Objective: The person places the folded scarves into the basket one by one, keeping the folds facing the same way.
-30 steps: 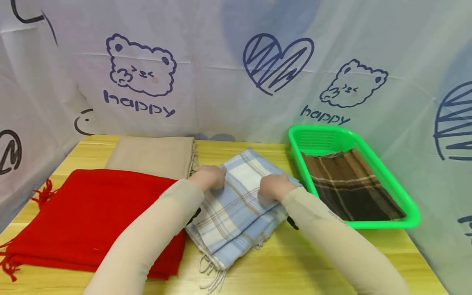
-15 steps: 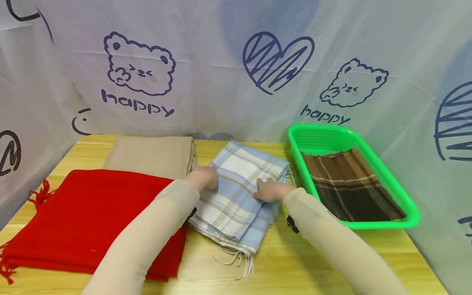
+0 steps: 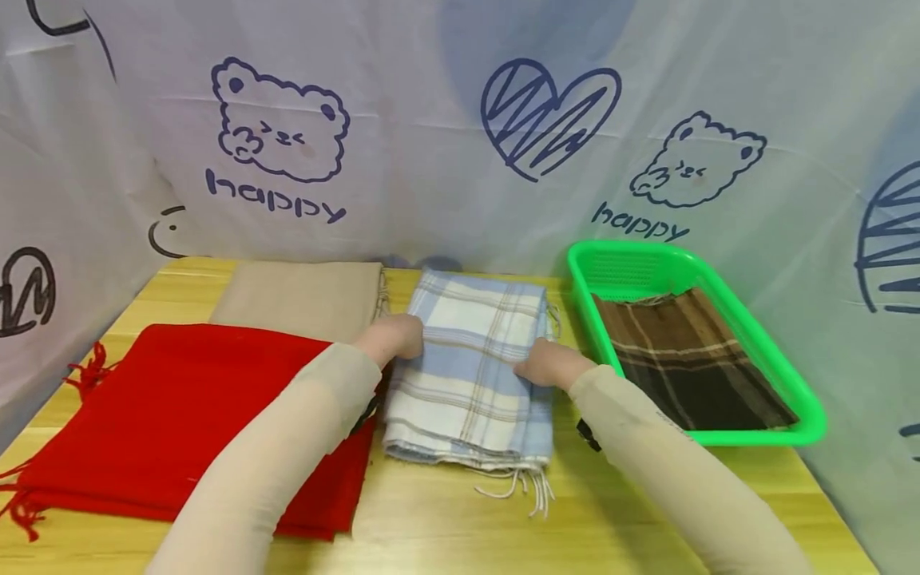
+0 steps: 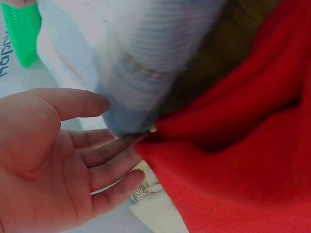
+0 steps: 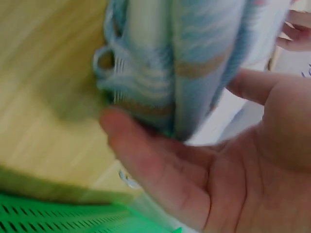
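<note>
A folded blue and white plaid scarf (image 3: pixel 467 351) with a fringe lies on the table between my hands. My left hand (image 3: pixel 394 335) holds its left edge; in the left wrist view, the thumb is on the upper side and the fingers (image 4: pixel 104 167) reach beneath, beside the red scarf's corner. At the opposite edge my right hand (image 3: pixel 553 363) pinches the folded layers, thumb above and fingers (image 5: pixel 160 170) below. The scarf's sides run nearly straight away from me, its fringe hanging out at the near right corner. Parts of the fingers are hidden under the cloth.
A folded red scarf (image 3: pixel 194 423) lies at the left, overlapping a folded beige one (image 3: pixel 309 295) behind it. Right of my right hand stands a green basket (image 3: pixel 763 343) holding a brown and black plaid scarf (image 3: pixel 683 351). A printed curtain (image 3: pixel 431 160) hangs behind the wooden table.
Between my hands the plaid scarf has turned from a slant to nearly square with the table. My left hand has shifted slightly left, while the basket and other scarves stay put.
</note>
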